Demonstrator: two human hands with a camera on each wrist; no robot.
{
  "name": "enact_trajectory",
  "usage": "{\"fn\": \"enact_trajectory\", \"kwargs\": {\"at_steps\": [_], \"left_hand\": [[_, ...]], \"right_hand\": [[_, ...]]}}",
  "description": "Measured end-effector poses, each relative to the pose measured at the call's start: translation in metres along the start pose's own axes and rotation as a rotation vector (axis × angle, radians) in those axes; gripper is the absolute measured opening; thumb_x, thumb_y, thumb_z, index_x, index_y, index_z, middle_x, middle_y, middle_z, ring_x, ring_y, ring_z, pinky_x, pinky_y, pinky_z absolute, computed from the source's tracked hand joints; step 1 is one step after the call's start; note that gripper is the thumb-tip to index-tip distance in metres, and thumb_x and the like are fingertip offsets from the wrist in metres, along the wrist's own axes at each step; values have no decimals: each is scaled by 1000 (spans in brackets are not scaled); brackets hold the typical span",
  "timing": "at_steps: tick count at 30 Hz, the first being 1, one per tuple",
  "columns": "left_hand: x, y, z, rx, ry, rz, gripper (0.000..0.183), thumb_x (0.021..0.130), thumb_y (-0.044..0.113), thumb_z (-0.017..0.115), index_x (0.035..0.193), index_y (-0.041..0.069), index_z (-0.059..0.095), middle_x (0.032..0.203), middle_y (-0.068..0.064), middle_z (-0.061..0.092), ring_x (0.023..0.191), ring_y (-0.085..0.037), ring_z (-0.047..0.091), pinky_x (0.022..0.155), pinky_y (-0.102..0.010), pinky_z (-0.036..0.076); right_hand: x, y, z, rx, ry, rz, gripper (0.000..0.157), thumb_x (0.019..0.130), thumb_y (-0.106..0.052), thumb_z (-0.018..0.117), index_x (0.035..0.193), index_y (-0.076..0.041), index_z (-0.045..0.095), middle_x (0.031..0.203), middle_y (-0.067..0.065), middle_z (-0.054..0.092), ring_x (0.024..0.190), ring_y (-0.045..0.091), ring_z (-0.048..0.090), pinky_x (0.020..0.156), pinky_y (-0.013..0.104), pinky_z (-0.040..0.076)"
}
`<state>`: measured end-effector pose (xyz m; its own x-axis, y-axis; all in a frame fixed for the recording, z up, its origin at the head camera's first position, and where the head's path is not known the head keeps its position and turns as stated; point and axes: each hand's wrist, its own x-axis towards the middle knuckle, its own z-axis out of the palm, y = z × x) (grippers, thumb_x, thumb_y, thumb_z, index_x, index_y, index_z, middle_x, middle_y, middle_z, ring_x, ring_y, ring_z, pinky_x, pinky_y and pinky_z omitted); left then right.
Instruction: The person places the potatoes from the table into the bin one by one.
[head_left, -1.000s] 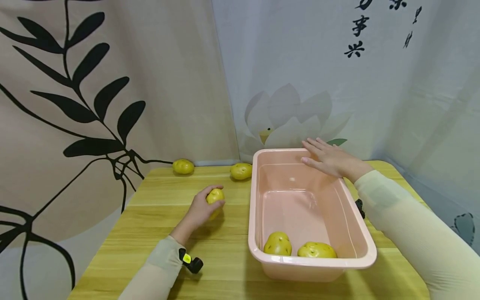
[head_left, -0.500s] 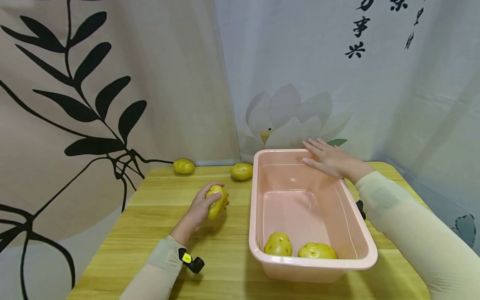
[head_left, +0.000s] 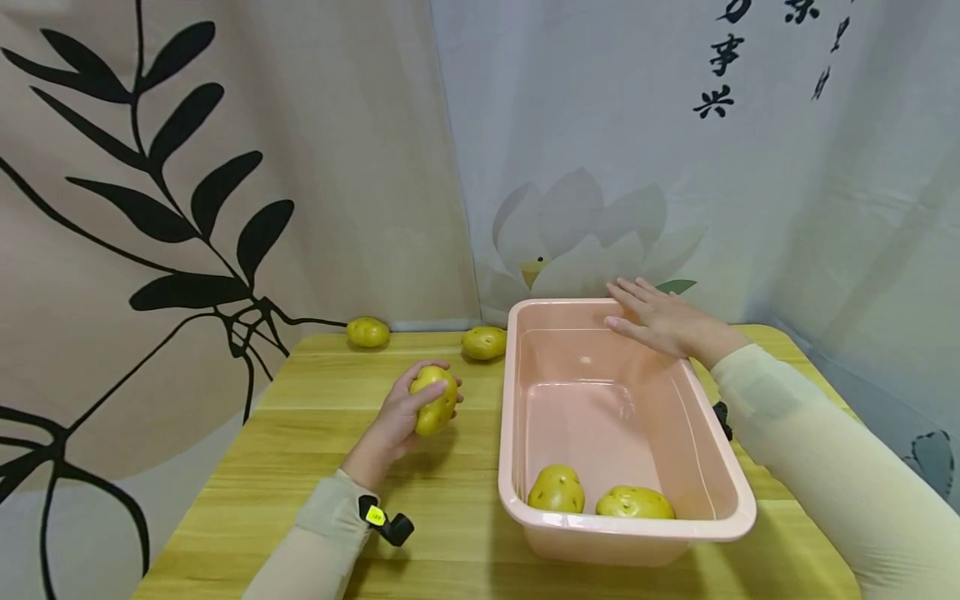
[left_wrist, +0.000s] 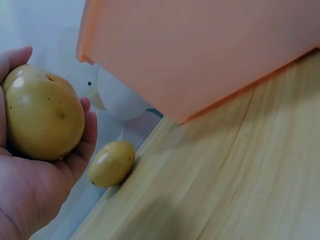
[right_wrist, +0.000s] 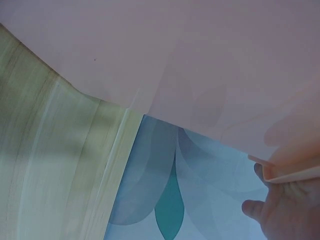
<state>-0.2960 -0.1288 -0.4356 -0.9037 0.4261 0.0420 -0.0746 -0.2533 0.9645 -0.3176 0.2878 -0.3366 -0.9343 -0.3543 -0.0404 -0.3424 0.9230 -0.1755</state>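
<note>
My left hand [head_left: 393,417] holds a yellow potato [head_left: 435,402] above the table, left of the pink plastic tub [head_left: 512,400]. In the left wrist view the fingers and thumb curl round this potato [left_wrist: 45,112]. My right hand [head_left: 660,317] lies with fairly straight fingers on the tub's far right corner. From the right wrist, that hand [right_wrist: 290,210] touches the rim, and its fingers are partly hidden. Inside the tub, at the near end, are two potatoes: a rounder one [head_left: 557,489] at left and a longer one [head_left: 635,502] at right.
Two more potatoes lie along the wooden table's [head_left: 322,400] back edge, one farther left [head_left: 367,332] and one [head_left: 483,342] close to the tub's left wall. A printed curtain [head_left: 360,167] hangs right behind the table.
The left hand has lifted its potato slightly off the table and tilted it, so more of the potato shows. My right hand and the tub stay in place.
</note>
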Motion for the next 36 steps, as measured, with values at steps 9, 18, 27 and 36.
{"fn": "enact_trajectory", "kwargs": {"at_steps": [9, 18, 27, 36], "left_hand": [[-3, 7, 11, -137, -83, 59, 36, 91, 16, 55, 125, 8, 42, 116, -25, 49, 94, -31, 59, 73, -41, 51], [-6, 19, 22, -241, -176, 115, 29, 96, 12, 43, 124, 7, 43, 111, -20, 52, 93, -31, 57, 73, -39, 51], [-7, 31, 33, -238, -232, 124, 31, 95, 15, 44, 125, 8, 40, 114, -19, 50, 95, -31, 56, 76, -41, 50], [-8, 49, 46, -253, -311, 163, 32, 96, 13, 39, 127, 8, 40, 116, -24, 47, 95, -32, 55, 78, -42, 49]], "right_hand": [[1, -1, 1, -9, 13, -4, 75, 88, -66, 23, 148, -23, 8, 153, 2, 3, 137, 31, 0, 100, 63, 6], [1, -3, -1, -4, 18, -10, 74, 89, -66, 24, 148, -24, 7, 152, 3, 5, 137, 32, 1, 100, 63, 7], [-1, -2, 1, 3, 18, -4, 75, 89, -65, 26, 148, -22, 9, 152, 4, 5, 137, 32, 1, 100, 63, 8], [-1, -3, -1, 0, 9, -11, 75, 89, -64, 26, 148, -22, 8, 152, 3, 4, 137, 33, 0, 100, 63, 8]]}}
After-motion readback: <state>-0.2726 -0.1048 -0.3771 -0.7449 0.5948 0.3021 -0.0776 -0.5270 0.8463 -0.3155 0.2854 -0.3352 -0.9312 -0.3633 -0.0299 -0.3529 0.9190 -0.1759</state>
